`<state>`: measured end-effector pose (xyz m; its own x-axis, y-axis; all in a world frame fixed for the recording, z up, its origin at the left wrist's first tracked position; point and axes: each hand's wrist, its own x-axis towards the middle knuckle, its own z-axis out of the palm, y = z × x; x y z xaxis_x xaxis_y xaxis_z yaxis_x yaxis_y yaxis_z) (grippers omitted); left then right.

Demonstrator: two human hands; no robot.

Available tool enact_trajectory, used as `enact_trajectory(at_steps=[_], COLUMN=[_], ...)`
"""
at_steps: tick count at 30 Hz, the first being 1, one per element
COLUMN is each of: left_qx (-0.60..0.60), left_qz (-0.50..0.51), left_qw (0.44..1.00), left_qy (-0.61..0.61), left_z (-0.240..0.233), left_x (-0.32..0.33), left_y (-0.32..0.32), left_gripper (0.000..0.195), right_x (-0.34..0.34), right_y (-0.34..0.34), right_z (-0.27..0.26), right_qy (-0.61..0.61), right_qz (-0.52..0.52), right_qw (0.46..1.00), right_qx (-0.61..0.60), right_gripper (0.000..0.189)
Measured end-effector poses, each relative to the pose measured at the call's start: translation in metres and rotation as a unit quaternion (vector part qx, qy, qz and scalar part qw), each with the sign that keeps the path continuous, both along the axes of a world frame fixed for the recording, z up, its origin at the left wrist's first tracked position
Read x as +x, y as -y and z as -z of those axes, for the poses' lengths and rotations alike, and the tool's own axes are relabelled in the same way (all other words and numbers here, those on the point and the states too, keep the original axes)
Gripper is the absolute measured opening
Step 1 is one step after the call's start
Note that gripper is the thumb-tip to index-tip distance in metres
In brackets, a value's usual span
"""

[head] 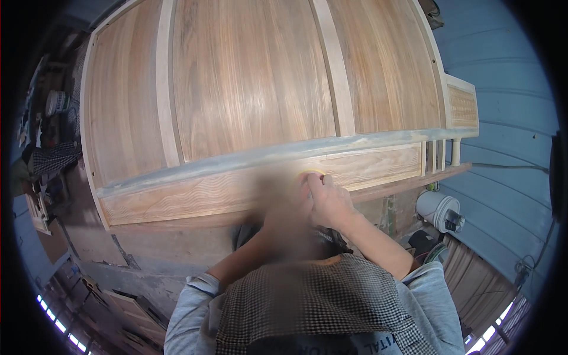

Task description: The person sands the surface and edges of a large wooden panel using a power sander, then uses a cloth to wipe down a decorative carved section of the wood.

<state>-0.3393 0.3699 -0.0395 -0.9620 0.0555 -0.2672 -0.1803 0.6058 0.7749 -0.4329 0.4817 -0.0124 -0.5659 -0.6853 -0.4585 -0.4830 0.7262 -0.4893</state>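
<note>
Before me lies a large wooden furniture frame with broad plank panels (253, 80), pale crosspieces (333, 66) and a greyish front rail (248, 157). Below the rail runs a carved wooden apron (186, 195) with a wavy pattern. My right hand (330, 199) is at the apron, its fingers closed on a thin pinkish piece with a yellow edge (313, 172); what it is I cannot tell. A dark blur covers my left hand, and only its forearm (242, 257) shows, reaching towards the same spot.
At the right, a white plastic bucket (435, 208) and a dark bucket (426, 246) stand below the frame's end, beside a blue corrugated wall (501, 177). Another white bucket (57, 103) is at the far left, near a person in a checked garment (55, 157).
</note>
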Motion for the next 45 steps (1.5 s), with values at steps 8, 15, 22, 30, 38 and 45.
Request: enact_trajectory(at_steps=[8, 15, 22, 30, 38, 45], left_qx=[0.098, 0.032, 0.001, -0.024, -0.023, 0.226], left_qz=[-0.019, -0.026, -0.113, 0.024, -0.039, -0.091], left_qw=[0.978, 0.993, 0.935, 0.975, 0.999, 0.960], left_qy=[0.186, 0.110, 0.336, 0.218, 0.026, 0.138], left_z=[0.036, 0.042, -0.008, 0.037, 0.027, 0.033], left_x=[-0.014, 0.008, -0.004, 0.000, 0.006, -0.018], left_y=[-0.020, -0.018, 0.003, -0.014, -0.029, -0.024], left_gripper=[0.059, 0.045, 0.057, 0.043, 0.031, 0.049], right_x=[-0.019, -0.006, 0.004, -0.022, -0.016, 0.001], right_y=[0.000, -0.001, 0.011, 0.007, -0.005, -0.027], right_z=[-0.017, -0.011, 0.000, -0.033, -0.031, 0.012], right_qy=[0.056, 0.050, 0.188, 0.076, 0.103, -0.040], right_qz=[0.050, 0.020, 0.173, -0.023, 0.020, 0.128], right_qw=[0.987, 0.995, 0.967, 0.996, 0.985, 0.991], right_qx=[0.143, 0.088, 0.011, 0.048, 0.134, 0.013], right_gripper=[0.048, 0.050, 0.017, 0.035, 0.050, 0.041])
